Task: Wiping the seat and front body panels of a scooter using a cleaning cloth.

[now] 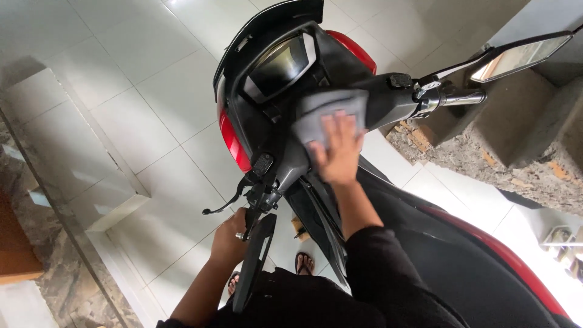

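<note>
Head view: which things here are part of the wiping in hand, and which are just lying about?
In use:
right hand pressing a grey cloth on the scooter handlebar cover
left hand on the left grip

Lying about:
sandals on the floor at right
rough concrete ledge
right mirror

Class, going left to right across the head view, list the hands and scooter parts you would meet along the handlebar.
Brake lever → left hand on the left grip → right hand pressing the grey cloth → chrome bar end → right mirror.
</note>
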